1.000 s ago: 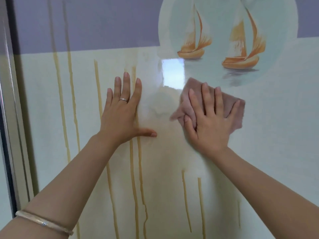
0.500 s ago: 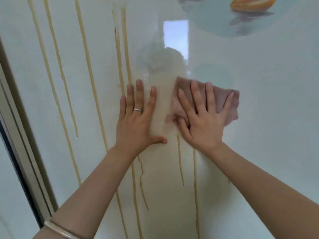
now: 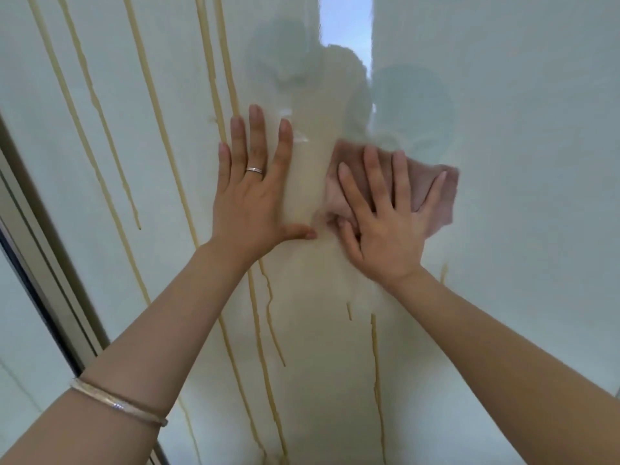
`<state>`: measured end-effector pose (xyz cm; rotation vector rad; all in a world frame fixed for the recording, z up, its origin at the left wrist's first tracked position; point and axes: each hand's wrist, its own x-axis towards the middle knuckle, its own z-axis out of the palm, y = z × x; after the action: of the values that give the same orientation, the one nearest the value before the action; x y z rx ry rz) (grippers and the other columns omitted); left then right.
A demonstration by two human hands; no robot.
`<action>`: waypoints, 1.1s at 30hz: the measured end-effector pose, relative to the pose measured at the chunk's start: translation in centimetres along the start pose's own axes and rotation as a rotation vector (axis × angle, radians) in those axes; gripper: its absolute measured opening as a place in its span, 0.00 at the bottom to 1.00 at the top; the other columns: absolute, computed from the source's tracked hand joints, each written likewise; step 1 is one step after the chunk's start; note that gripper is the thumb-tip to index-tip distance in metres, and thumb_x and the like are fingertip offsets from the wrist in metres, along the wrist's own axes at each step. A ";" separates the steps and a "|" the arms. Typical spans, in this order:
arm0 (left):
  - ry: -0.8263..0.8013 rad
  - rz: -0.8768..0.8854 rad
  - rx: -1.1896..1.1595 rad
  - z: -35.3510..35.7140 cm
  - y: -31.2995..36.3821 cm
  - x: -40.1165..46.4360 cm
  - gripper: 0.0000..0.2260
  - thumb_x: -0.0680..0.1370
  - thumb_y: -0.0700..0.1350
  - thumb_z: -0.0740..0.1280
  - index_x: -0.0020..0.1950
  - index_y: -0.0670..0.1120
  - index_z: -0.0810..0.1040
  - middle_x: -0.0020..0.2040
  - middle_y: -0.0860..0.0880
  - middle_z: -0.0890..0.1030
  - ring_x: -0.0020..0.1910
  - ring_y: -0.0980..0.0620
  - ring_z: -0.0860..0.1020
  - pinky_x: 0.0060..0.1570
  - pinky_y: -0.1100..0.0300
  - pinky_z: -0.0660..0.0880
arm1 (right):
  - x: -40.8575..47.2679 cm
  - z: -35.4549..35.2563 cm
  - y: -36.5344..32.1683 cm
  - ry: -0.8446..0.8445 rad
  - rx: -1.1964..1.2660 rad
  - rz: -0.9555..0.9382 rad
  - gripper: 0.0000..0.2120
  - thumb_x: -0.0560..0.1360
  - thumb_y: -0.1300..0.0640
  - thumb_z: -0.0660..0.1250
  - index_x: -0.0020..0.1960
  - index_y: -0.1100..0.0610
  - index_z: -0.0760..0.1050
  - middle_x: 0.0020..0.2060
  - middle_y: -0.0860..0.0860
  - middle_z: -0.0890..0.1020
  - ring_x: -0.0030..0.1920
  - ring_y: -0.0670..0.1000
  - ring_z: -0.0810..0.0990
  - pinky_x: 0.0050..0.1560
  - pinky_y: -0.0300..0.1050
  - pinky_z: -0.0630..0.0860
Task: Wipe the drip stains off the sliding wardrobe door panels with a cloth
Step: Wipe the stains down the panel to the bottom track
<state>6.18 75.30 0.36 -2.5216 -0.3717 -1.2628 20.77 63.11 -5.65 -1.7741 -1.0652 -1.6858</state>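
Note:
A glossy pale wardrobe door panel (image 3: pixel 503 129) fills the view. Several yellowish drip stains (image 3: pixel 157 129) run down its left and middle parts, and shorter ones (image 3: pixel 374 347) show below my right wrist. My right hand (image 3: pixel 382 226) presses a crumpled pink cloth (image 3: pixel 432 193) flat against the panel, fingers spread and straight. My left hand (image 3: pixel 251 199), with a ring, lies flat on the panel just left of the cloth, its thumb nearly touching it. A smeared patch lies between and below the two hands.
The door's metal frame and track (image 3: pixel 43 250) run diagonally down the left side, with another pale panel (image 3: pixel 20 330) beyond. A bright window reflection (image 3: pixel 345 21) sits at the top of the panel. A bangle (image 3: pixel 114 401) circles my left wrist.
Both hands and the cloth have slid down the panel, and the view has tilted down. The sailboat picture has left the frame. The streaks under the cloth's path are shorter.

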 end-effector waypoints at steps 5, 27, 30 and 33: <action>-0.020 -0.009 -0.006 -0.4 0.1 0.0 0.60 0.56 0.78 0.55 0.77 0.43 0.46 0.75 0.34 0.45 0.74 0.35 0.42 0.69 0.46 0.38 | -10.4 -0.3 -0.2 -0.188 -0.038 -0.287 0.25 0.79 0.42 0.51 0.75 0.45 0.60 0.77 0.49 0.55 0.78 0.53 0.46 0.69 0.72 0.41; -0.073 -0.023 -0.013 -0.5 0.2 0.2 0.60 0.55 0.74 0.61 0.76 0.45 0.39 0.75 0.36 0.39 0.73 0.36 0.37 0.68 0.48 0.33 | -0.9 -0.7 5.4 0.055 -0.098 0.069 0.26 0.81 0.44 0.50 0.77 0.51 0.58 0.75 0.55 0.61 0.77 0.58 0.52 0.68 0.73 0.40; -0.066 -0.018 -0.006 -0.5 0.3 0.2 0.61 0.56 0.70 0.68 0.76 0.45 0.39 0.75 0.36 0.39 0.73 0.36 0.37 0.69 0.47 0.34 | -7.3 -0.2 4.0 -0.011 -0.084 -0.021 0.28 0.81 0.42 0.48 0.79 0.49 0.51 0.79 0.52 0.50 0.78 0.57 0.47 0.68 0.74 0.42; -0.071 -0.022 0.001 -0.7 0.2 0.1 0.62 0.56 0.70 0.70 0.76 0.44 0.39 0.75 0.35 0.39 0.73 0.35 0.37 0.68 0.47 0.35 | -16.2 -1.2 3.2 -0.218 -0.080 -0.165 0.28 0.81 0.40 0.46 0.79 0.46 0.47 0.79 0.49 0.46 0.78 0.56 0.46 0.66 0.76 0.46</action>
<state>5.84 74.85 0.84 -2.5729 -0.4172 -1.1834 23.49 56.86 -20.69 -2.0062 -1.2850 -1.6789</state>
